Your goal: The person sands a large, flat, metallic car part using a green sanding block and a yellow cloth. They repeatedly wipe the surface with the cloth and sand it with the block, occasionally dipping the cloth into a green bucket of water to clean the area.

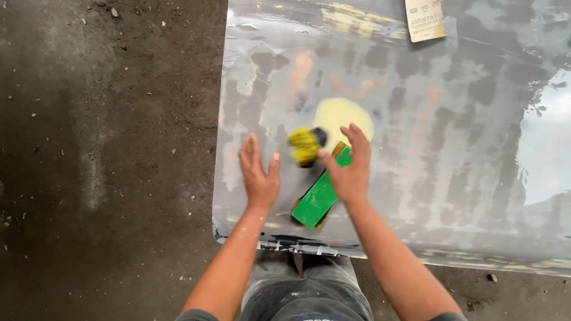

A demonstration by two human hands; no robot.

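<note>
Green sanding block (317,198) lies flat on the grey, sanded car body panel (452,160), its far end under the right hand (350,171), which rests on it with fingers spread. Left hand (259,174) open wide, palm down over the panel, holding nothing. A blurred yellow cloth (306,145) sits between the hands, beside a pale yellow filler patch (340,116). Sandpaper sheet (424,19) at panel's far edge. Concrete floor (101,160) to the left.
</note>
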